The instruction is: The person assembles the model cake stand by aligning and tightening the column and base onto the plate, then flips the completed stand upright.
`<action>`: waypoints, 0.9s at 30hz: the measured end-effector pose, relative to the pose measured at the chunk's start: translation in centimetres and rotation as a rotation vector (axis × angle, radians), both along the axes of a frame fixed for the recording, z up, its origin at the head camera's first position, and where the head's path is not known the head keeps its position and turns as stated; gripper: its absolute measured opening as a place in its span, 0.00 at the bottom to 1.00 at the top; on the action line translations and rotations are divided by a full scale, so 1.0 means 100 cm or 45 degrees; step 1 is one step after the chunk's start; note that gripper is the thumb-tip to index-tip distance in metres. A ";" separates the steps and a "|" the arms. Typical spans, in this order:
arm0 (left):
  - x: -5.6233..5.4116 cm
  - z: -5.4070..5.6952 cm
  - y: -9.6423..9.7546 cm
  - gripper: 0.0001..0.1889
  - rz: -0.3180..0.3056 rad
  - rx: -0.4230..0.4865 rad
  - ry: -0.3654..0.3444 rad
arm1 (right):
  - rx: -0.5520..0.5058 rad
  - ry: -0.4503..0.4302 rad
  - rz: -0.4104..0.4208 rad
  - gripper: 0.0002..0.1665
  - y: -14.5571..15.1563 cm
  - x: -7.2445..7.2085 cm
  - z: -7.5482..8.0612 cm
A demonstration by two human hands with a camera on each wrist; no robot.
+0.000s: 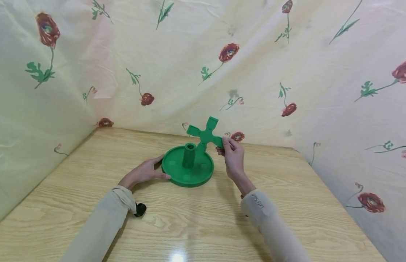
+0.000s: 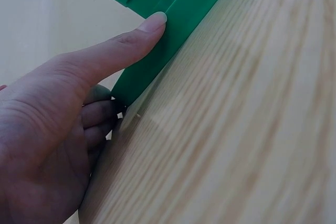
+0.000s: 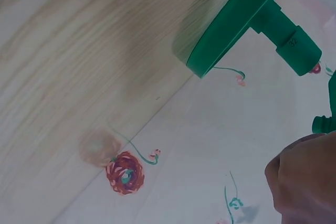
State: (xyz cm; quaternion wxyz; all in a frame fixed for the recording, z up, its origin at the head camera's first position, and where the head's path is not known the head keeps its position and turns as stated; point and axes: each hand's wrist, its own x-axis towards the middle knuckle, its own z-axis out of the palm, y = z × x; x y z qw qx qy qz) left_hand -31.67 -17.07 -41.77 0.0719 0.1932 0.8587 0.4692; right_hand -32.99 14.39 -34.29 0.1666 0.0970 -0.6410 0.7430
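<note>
A green round base (image 1: 171, 170) with a raised rim lies on the table. From its middle rises an upright hollow post (image 1: 189, 158), marked with a number in both wrist views. My left hand (image 1: 145, 171) holds the base's left side, thumb against the rim (image 2: 173, 51) and the other fingers round behind it. My right hand (image 1: 235, 159) pinches one arm of a flat green cross-shaped piece (image 1: 207, 136), held tilted up above the base's right side, beside the post. Only an edge of this cross-shaped piece (image 3: 324, 124) shows in the right wrist view.
The wooden table (image 1: 176, 222) reaches back to a flowered cloth (image 1: 176, 72) hanging behind and at the sides. A small black object (image 1: 140, 210) shows beside the left sleeve cuff.
</note>
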 end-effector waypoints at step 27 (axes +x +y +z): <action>0.000 0.000 -0.001 0.57 0.006 -0.026 0.000 | -0.047 -0.213 0.279 0.17 -0.025 -0.003 -0.010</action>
